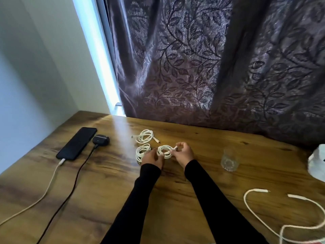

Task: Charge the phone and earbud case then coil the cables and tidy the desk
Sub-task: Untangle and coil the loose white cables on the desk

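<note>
A black phone lies at the left of the wooden desk with a white cable plugged into its near end. Beside it sits a dark earbud case with a black cable running from it. Two coiled white cables lie at mid-desk, one farther back and one nearer. Both hands hold a third white coil: my left hand steadies its left side, while my right hand pinches the cable's end at the coil.
A clear drinking glass stands right of my hands. An uncoiled white cable sprawls at the near right corner. A white bag-like object sits at the right edge. A dark leaf-patterned curtain hangs behind the desk.
</note>
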